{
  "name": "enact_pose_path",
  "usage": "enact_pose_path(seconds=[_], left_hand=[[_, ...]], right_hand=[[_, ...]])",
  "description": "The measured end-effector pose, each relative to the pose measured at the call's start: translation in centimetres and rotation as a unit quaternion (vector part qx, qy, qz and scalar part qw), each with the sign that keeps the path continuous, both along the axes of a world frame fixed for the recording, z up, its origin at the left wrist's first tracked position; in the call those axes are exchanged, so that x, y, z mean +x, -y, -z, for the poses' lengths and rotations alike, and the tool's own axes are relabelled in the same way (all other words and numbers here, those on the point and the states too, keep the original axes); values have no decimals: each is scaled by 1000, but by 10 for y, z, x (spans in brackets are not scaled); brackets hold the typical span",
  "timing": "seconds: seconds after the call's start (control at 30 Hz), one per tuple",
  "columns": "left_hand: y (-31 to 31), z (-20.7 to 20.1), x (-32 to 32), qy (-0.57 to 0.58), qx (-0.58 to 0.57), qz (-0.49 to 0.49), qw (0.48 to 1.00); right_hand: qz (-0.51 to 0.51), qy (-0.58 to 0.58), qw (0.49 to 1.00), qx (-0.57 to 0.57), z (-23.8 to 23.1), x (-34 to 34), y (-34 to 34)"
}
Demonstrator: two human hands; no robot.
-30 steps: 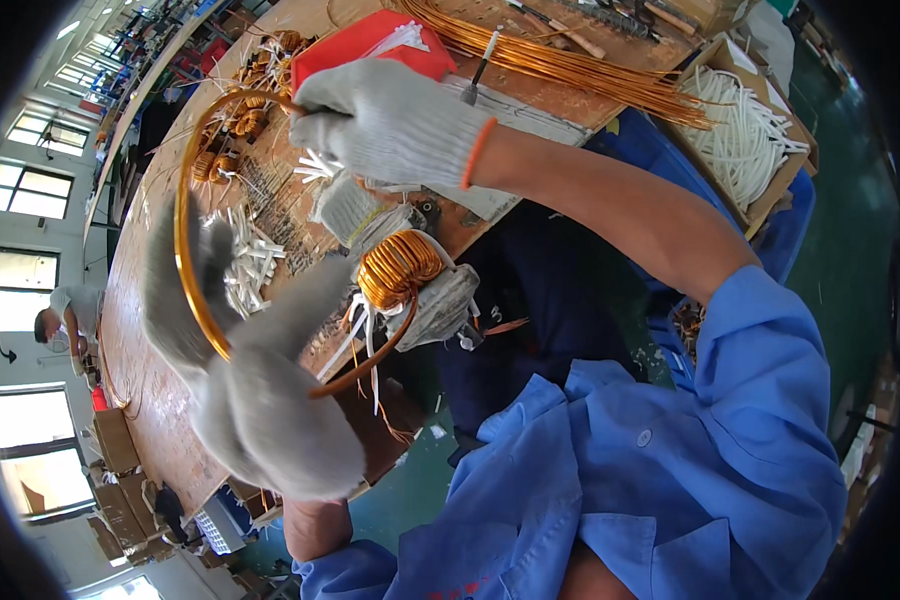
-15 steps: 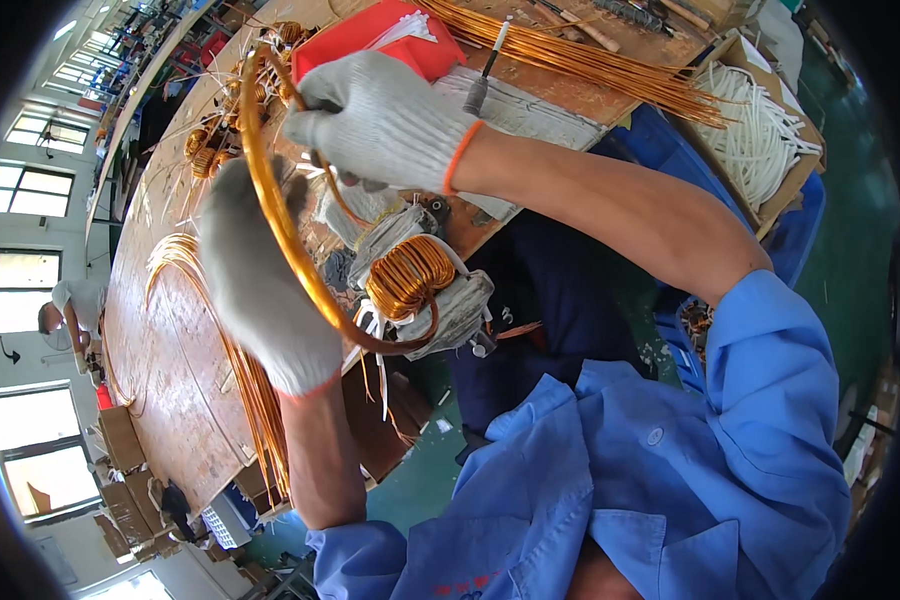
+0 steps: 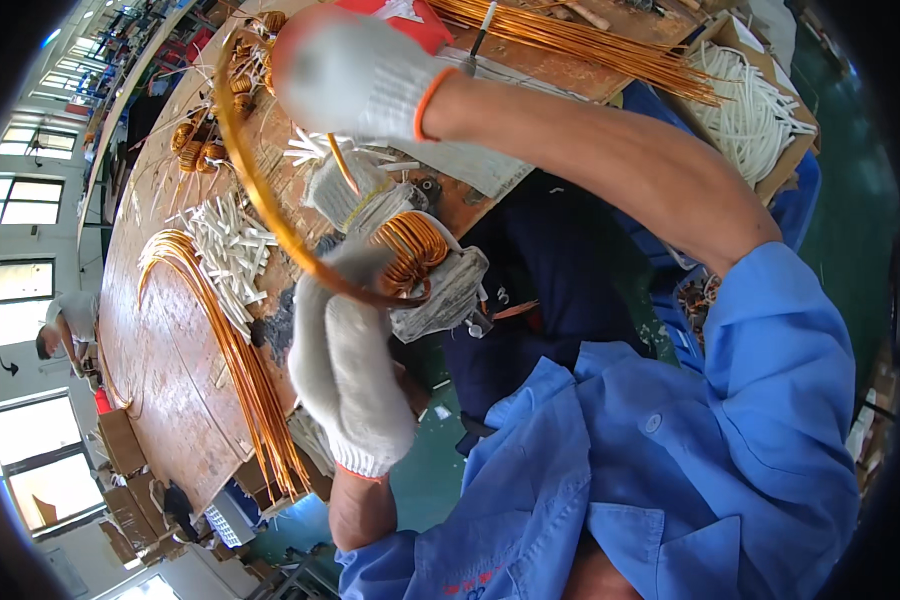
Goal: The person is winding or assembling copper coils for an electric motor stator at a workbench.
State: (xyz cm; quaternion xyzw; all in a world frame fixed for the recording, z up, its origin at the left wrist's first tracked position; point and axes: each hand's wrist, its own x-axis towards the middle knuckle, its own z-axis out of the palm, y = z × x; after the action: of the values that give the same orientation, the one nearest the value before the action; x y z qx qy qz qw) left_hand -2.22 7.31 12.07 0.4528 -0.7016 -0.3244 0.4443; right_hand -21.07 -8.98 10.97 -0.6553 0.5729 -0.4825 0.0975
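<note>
Left hand [image 3: 348, 365]: gloved, raised upright, fingers clamped on copper wire [image 3: 260, 200] beside coil [image 3: 412, 250].
Right hand [image 3: 348, 75]: gloved, arm outstretched, gripping the wire's upper end.

Left hand [image 3: 348, 365] gloved, fingers curling closed, pointing up toward right hand, forearm rising from below. Right hand [image 3: 345, 70] gloved, blurred, fist clenching above left, bare forearm reaching forward, blue sleeve at elbow.
</note>
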Motion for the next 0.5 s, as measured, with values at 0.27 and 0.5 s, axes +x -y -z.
enact_pose_path(seconds=[0.27, 0.5], left_hand=[[59, -29, 4, 70, -278, 8, 958], [136, -1, -24, -203, 120, 199, 951]], right_hand=[[-184, 15, 916, 356, -7, 14, -40], [-201, 145, 926, 284, 24, -35, -90]])
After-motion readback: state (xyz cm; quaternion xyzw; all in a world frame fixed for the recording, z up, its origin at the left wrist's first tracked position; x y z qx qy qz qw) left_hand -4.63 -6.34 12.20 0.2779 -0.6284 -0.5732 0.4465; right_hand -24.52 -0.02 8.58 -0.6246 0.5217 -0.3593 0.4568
